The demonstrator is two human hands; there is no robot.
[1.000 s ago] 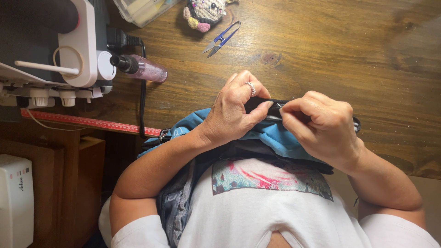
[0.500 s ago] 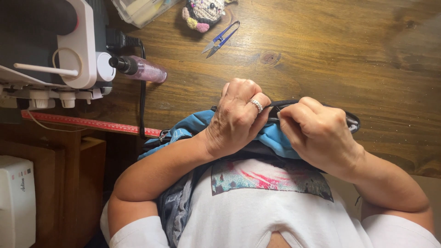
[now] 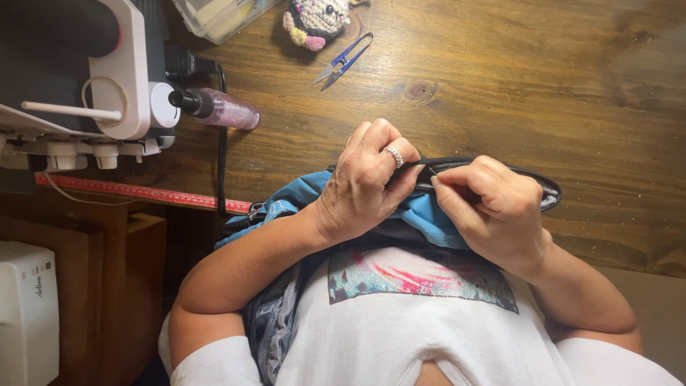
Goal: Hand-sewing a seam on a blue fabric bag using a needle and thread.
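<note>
The left hand (image 3: 364, 182) is curled and pinches the black strap (image 3: 500, 168) of the blue bag (image 3: 421, 211). At 3 o'clock of it, the right hand (image 3: 489, 207) pinches the strap too. A needle is hard to see.

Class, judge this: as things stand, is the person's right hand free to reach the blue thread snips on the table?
Probably not at once: the right hand pinches the black strap. The table toward the thread snips looks unobstructed.
</note>
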